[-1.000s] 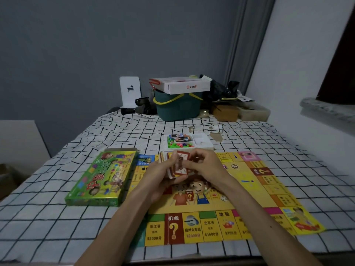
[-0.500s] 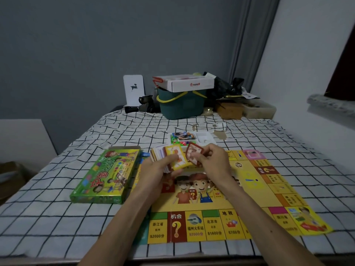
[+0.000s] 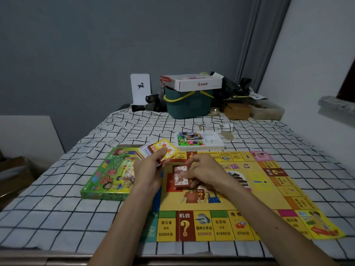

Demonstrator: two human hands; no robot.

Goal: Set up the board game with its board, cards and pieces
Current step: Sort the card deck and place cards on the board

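Gripping a fanned stack of cards (image 3: 153, 150), our left hand (image 3: 148, 170) hung over the seam between the green game box (image 3: 107, 177) and the board (image 3: 249, 200), thumb laid across the top yellow card and fingers curled beneath the stack. Our right hand (image 3: 204, 171) reached in from the right with its fingers bent, pinching one red-brown card (image 3: 180, 176) by its right edge. That card sat face up and roughly level over the red rectangle printed in the board's middle; we could not tell whether it touched the board. Both forearms came up from the near edge, the right one crossing the board's lower squares and hiding part of the central picture.

The board lay flat and unfolded on the checked sheet (image 3: 57, 212), with the box just beside its left edge. Beyond the board's far edge stood a white tray (image 3: 215, 144), one compartment holding bright plastic pieces (image 3: 189, 144) and another a small pile of cards (image 3: 190, 135). Farther back, against the grey wall, we saw a teal bucket (image 3: 188, 106) with a white carton (image 3: 199, 84) resting on top, a white card with a deer figure (image 3: 140, 89) standing upright to its left, and a brown box (image 3: 237, 111) to its right.
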